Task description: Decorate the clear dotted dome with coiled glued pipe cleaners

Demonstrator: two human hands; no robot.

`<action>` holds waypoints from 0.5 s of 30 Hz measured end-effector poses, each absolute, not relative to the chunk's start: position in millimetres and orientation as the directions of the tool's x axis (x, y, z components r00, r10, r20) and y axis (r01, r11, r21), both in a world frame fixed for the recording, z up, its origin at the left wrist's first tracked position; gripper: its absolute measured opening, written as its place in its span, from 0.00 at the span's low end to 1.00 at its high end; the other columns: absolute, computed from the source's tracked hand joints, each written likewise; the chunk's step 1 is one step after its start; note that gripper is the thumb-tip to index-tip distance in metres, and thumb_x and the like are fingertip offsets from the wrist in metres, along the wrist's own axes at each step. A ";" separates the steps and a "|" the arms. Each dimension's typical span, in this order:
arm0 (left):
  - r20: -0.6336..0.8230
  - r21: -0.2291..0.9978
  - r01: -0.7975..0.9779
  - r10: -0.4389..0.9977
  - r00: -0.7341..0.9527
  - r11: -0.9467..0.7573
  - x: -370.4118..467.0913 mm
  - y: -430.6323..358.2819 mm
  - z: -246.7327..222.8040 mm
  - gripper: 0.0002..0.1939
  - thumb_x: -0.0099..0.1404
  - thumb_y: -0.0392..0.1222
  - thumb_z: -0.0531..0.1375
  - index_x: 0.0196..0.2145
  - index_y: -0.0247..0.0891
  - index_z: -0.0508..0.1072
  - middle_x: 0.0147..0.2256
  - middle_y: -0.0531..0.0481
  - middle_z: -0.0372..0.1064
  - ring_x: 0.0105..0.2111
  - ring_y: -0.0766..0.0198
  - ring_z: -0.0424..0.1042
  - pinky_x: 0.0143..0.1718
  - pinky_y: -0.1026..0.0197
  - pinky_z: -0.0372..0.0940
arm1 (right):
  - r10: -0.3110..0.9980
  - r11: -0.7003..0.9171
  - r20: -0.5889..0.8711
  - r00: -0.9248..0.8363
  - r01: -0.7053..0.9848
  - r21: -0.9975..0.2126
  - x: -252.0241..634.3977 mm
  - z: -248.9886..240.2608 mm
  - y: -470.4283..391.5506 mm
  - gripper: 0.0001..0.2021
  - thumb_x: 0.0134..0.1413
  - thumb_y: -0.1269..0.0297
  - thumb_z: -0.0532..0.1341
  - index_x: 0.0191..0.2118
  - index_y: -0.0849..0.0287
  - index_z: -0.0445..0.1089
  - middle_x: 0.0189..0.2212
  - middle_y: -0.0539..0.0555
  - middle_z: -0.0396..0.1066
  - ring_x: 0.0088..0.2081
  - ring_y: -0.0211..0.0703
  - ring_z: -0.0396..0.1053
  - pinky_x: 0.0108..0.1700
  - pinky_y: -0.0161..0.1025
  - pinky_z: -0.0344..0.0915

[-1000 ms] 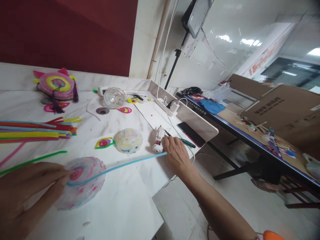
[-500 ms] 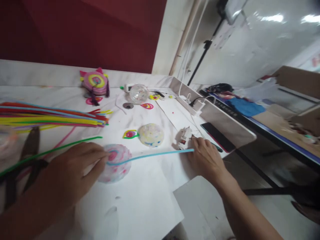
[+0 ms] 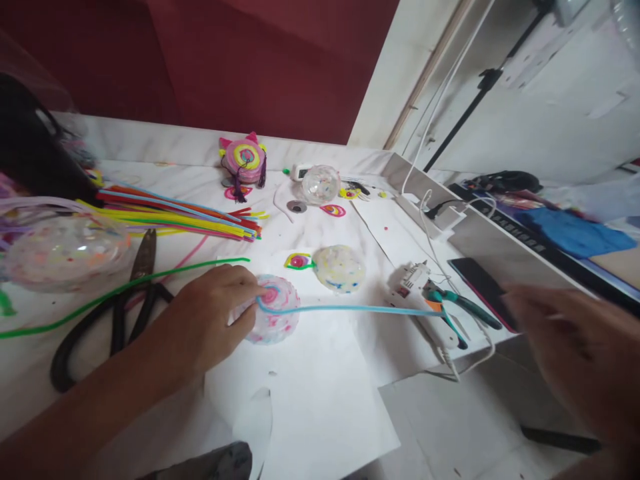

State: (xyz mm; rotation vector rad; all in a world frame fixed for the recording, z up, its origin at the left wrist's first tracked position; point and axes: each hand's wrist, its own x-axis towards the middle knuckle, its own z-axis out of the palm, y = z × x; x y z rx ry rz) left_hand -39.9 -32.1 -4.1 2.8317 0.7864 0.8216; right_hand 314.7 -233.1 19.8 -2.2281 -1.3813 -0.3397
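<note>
In the head view, my left hand (image 3: 213, 313) has its thumb and fingertips closed on the near end of a light-blue pipe cleaner (image 3: 350, 309). That end curves against a pink coil on a clear, pink-speckled plastic dome (image 3: 280, 320). The pipe cleaner's free end reaches right, over the green-handled pliers (image 3: 465, 307) and a white glue gun (image 3: 413, 283). Smeared by motion, my right hand (image 3: 575, 347) is off the table's right side, apart from the pipe cleaner; its fingers are unclear. Behind the dome lie a yellow-speckled dome (image 3: 340, 269) and a coiled eye shape (image 3: 299, 261).
Black-handled scissors (image 3: 120, 313) and a green pipe cleaner (image 3: 110, 293) lie by my left forearm. Farther back are bundled pipe cleaners (image 3: 185, 213), a pink decorated lantern (image 3: 245, 160) and a clear ball (image 3: 320, 185). A phone (image 3: 483, 290) and cables sit near the right edge.
My right hand has moved away to the right from beside the glue gun, uncovering the pliers. My left hand stays at the pink coil. The view has shifted left.
</note>
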 end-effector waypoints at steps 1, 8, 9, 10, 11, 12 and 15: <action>0.468 0.221 0.456 0.504 0.726 -0.862 -40.1 -31.8 -4.2 0.16 0.65 0.36 0.51 0.33 0.39 0.80 0.34 0.49 0.78 0.36 0.61 0.77 0.40 0.61 0.71 | 0.775 -0.281 0.433 0.461 0.864 -0.417 302.4 17.2 -230.4 0.14 0.63 0.46 0.58 0.45 0.44 0.75 0.40 0.62 0.77 0.37 0.58 0.74 0.34 0.53 0.68; 0.380 0.256 0.505 0.567 0.731 -0.824 -40.1 -29.3 -7.6 0.17 0.65 0.36 0.50 0.35 0.42 0.81 0.35 0.51 0.78 0.38 0.62 0.76 0.43 0.61 0.71 | 0.920 0.023 0.158 0.359 0.352 -0.936 188.1 -23.6 -184.5 0.07 0.58 0.57 0.67 0.39 0.53 0.78 0.27 0.53 0.77 0.23 0.42 0.69 0.22 0.39 0.65; 0.372 0.259 0.510 0.572 0.731 -0.820 -39.8 -29.1 -7.6 0.17 0.65 0.36 0.50 0.35 0.42 0.81 0.35 0.51 0.78 0.38 0.62 0.76 0.43 0.61 0.70 | 0.864 0.108 0.325 0.385 0.487 -0.866 178.1 -24.1 -181.0 0.04 0.59 0.62 0.66 0.40 0.52 0.77 0.30 0.53 0.77 0.28 0.44 0.72 0.27 0.41 0.69; 0.368 0.259 0.511 0.573 0.732 -0.820 -39.5 -28.9 -7.5 0.17 0.65 0.36 0.50 0.35 0.42 0.80 0.36 0.51 0.78 0.39 0.62 0.76 0.43 0.61 0.70 | 0.817 0.185 0.476 0.326 0.633 -0.752 170.4 -23.3 -177.9 0.05 0.60 0.66 0.66 0.41 0.52 0.76 0.33 0.54 0.78 0.34 0.47 0.73 0.34 0.45 0.71; 0.366 0.258 0.508 0.570 0.736 -0.822 -39.2 -28.8 -7.4 0.17 0.65 0.36 0.50 0.35 0.42 0.80 0.35 0.51 0.77 0.39 0.62 0.76 0.43 0.61 0.70 | 0.778 0.244 0.587 0.224 0.753 -0.611 164.8 -21.6 -174.6 0.07 0.60 0.69 0.65 0.43 0.52 0.75 0.37 0.55 0.78 0.39 0.49 0.73 0.41 0.48 0.70; 0.366 0.257 0.504 0.566 0.739 -0.825 -38.9 -28.7 -7.3 0.17 0.65 0.36 0.50 0.34 0.42 0.80 0.35 0.51 0.77 0.38 0.61 0.76 0.42 0.61 0.70 | 0.760 0.288 0.642 0.100 0.834 -0.470 160.8 -19.7 -170.5 0.08 0.61 0.70 0.64 0.46 0.53 0.74 0.41 0.56 0.77 0.44 0.51 0.72 0.46 0.51 0.69; 0.367 0.250 0.495 0.555 0.747 -0.832 -38.1 -28.4 -7.8 0.17 0.67 0.36 0.50 0.31 0.41 0.79 0.34 0.51 0.76 0.37 0.61 0.76 0.41 0.60 0.69 | 0.769 0.344 0.618 -0.164 0.921 -0.183 154.8 -16.5 -153.1 0.08 0.67 0.66 0.60 0.49 0.59 0.71 0.47 0.62 0.75 0.50 0.55 0.69 0.53 0.55 0.64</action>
